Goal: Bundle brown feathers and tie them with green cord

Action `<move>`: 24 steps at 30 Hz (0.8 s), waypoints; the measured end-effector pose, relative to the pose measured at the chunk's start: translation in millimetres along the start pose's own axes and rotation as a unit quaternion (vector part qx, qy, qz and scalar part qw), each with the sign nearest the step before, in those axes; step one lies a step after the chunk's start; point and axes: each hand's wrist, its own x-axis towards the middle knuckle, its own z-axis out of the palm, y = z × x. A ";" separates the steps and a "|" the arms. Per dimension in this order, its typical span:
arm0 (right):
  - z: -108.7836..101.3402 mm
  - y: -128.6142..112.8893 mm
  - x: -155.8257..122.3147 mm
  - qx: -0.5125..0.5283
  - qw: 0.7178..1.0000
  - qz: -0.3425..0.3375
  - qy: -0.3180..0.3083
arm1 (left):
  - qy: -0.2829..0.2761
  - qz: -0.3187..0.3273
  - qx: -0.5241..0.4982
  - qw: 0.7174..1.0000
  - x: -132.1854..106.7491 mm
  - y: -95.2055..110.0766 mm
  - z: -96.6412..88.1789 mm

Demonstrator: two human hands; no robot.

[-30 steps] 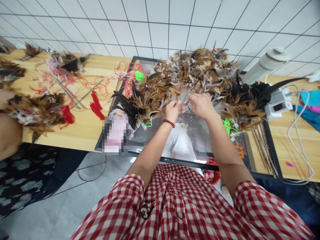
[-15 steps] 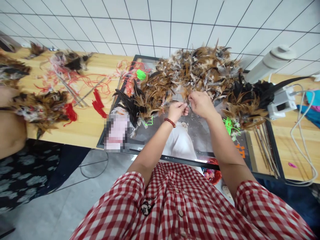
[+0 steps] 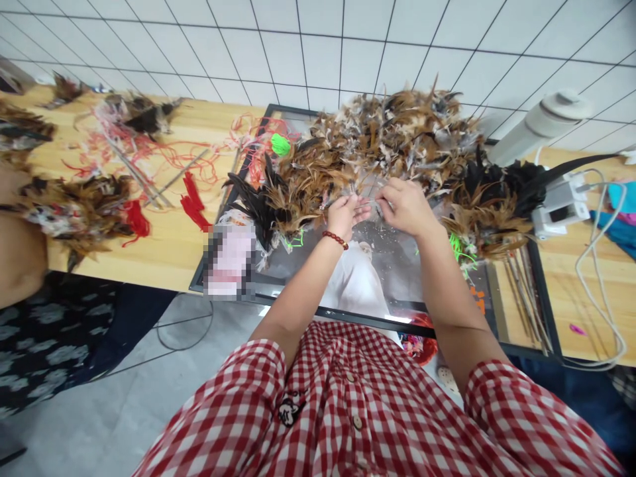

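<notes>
Beyond right hand point(image 3: 405, 207), feather heap point(image 3: 397, 136), white bottle point(image 3: 539, 129)

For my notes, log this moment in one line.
left hand: extended, grip unclear | right hand: curled, grip unclear | feather pile: just beyond both hands

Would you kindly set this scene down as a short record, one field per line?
left hand: left hand, wearing a beaded bracelet
right hand: right hand, thumb and fingers close together; anything held is too small to identify
beyond the hands: heaped brown feathers
under the feathers: black-framed panel
picture left: red strands on the wooden table
picture right: white cylinder
</notes>
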 end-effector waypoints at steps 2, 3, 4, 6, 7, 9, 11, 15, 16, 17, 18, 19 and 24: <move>3.4 -5.2 1.9 -0.019 1.000 -0.016 -0.013 | -0.002 0.002 0.019 1.000 1.0 -2.8 0.2; 4.9 -6.5 2.5 -0.030 0.999 -0.020 -0.017 | -0.004 0.003 0.034 0.999 1.4 -4.4 0.6; 6.1 -6.8 2.8 -0.039 0.999 -0.023 -0.017 | -0.005 0.005 0.051 0.999 1.6 -6.0 1.2; 7.3 -5.6 2.6 -0.052 0.998 -0.025 -0.016 | -0.009 0.011 0.085 0.996 1.6 -8.9 2.7; 7.3 -4.5 2.2 -0.056 0.998 -0.024 -0.016 | -0.013 0.016 0.099 0.995 1.5 -10.0 3.3; 6.8 -2.7 1.5 -0.056 0.998 -0.022 -0.019 | -0.021 0.026 0.120 0.992 1.4 -11.8 4.0; 6.4 -2.7 1.3 -0.055 0.998 -0.019 -0.023 | -0.028 0.033 0.135 0.990 1.7 -13.1 3.9; 6.8 -7.9 3.1 -0.058 0.998 -0.019 -0.031 | -0.035 0.041 0.163 0.985 3.1 -15.2 2.9; 6.7 -8.9 3.5 -0.058 0.998 -0.021 -0.034 | -0.036 0.041 0.168 0.984 3.1 -15.2 2.7; 6.3 -9.0 3.8 -0.056 0.997 -0.023 -0.037 | -0.037 0.042 0.173 0.983 2.9 -14.7 2.6; 5.3 -7.8 3.6 -0.052 0.998 -0.021 -0.037 | -0.040 0.040 0.177 0.983 2.3 -13.7 2.6; 3.9 -5.0 3.0 -0.049 0.998 -0.011 -0.032 | -0.044 0.036 0.177 0.982 1.5 -12.3 2.5; -6.9 23.5 -4.3 0.029 0.980 0.183 0.077 | -0.047 0.014 0.106 0.993 -3.8 -4.3 1.3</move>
